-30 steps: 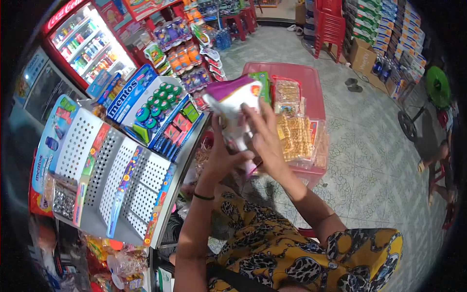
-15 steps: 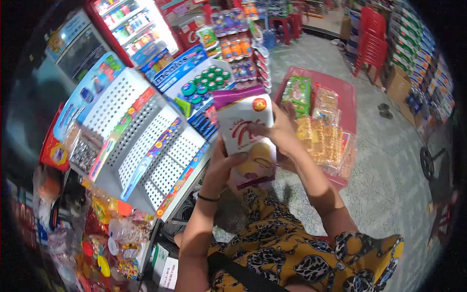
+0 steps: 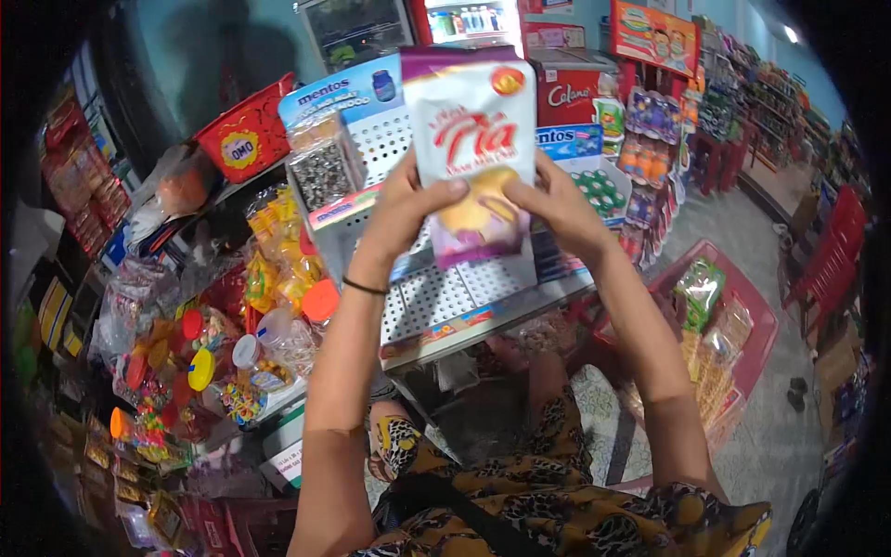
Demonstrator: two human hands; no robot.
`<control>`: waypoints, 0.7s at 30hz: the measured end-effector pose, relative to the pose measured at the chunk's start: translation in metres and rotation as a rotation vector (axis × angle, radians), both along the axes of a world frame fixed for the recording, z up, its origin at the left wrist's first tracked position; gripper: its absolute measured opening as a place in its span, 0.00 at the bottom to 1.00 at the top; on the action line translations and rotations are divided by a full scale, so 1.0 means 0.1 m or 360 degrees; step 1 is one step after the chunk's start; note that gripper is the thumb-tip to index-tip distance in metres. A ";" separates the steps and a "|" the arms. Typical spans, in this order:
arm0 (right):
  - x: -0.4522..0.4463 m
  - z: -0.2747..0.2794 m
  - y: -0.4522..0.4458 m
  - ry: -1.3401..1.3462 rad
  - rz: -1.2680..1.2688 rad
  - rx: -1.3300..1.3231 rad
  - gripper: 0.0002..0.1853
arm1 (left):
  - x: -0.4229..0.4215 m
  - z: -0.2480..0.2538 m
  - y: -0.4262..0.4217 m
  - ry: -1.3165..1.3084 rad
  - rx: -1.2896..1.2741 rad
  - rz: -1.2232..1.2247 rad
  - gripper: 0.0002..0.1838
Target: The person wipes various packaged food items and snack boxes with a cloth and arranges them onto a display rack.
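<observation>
A white-and-blue display rack with perforated metal shelves stands before the person, marked "mentos". To its right is a low, red plastic table bearing flat, golden-brown snacks in clear wrapping. A red box with a yellow "OMO" badge sits left of the rack.

The white, glossy pouch with purple ends is held up in front of the rack, its printed face towards the person and its top slightly tilted left. Beside the "mentos" panel, a clear plastic box of small, dark-and-silver pieces rests at the rack's left end.

The left hand is partly closed on the pouch's left edge, thumb flat on its front. The right hand is likewise partly closed on the right edge, thumb across the front; the fingers behind the pouch are hidden.

A green, shiny packet lies on the table near the golden-brown snacks. A thin, black band circles the left wrist.
</observation>
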State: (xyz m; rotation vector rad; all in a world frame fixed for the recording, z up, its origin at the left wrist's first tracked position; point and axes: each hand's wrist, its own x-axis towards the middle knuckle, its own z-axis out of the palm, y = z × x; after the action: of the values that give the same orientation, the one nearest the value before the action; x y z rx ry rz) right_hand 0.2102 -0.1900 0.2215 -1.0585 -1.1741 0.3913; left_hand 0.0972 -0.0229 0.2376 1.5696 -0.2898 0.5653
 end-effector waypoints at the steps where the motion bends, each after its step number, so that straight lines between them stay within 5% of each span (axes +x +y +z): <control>1: 0.05 0.10 0.20 0.0043 0.0033 0.0008 0.37 | 0.01 0.11 0.19 -0.0050 0.0108 0.0117 0.31; 3: 0.32 0.21 0.70 -0.0128 0.0070 0.0094 0.38 | -0.06 0.37 0.52 0.0035 0.0413 0.0474 0.26; 5: 0.29 0.41 0.99 0.0147 0.0074 -0.0127 0.37 | -0.10 0.59 0.70 0.0010 0.0669 0.0853 0.20; 8: 0.51 0.37 1.62 -0.0008 0.0134 0.0189 0.31 | 0.02 0.69 1.05 0.0065 0.0900 0.1240 0.17; 21: 0.87 0.10 2.27 0.0143 0.0236 -0.0204 0.26 | 0.23 0.55 1.44 0.0351 0.1459 0.1762 0.17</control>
State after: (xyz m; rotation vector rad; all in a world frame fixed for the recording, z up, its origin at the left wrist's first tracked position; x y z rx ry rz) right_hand 0.2968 0.0369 0.2314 -1.0558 -1.1623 0.6313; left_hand 0.1198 0.1213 0.2924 2.6350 0.6467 1.1844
